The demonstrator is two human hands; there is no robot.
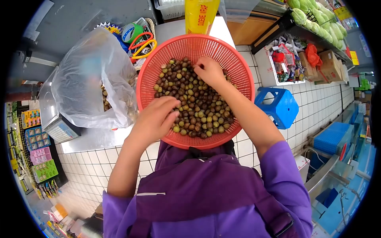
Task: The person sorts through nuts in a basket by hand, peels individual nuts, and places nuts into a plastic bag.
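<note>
A red plastic colander basket (243, 85) sits in front of my body, holding a heap of small round brown and green fruits (194, 105). Over the left part of the heap is my left hand (155, 118), its fingers loosely bent with a gap to the thumb; nothing shows between them. My right hand (209, 72) is at the heap's far side, fingers curled together at the fruits. Whatever its fingertips may hold is too small to make out. Left of the basket, a clear plastic bag (85, 75) contains more of these fruits.
Beside the bag stands a scale with a display (61, 129). Scissors (143, 45) and tape (130, 33) lie behind it. A yellow wrap box (200, 18) is beyond the basket. To the right are a blue stool (278, 107) and a white box (265, 65) of packets.
</note>
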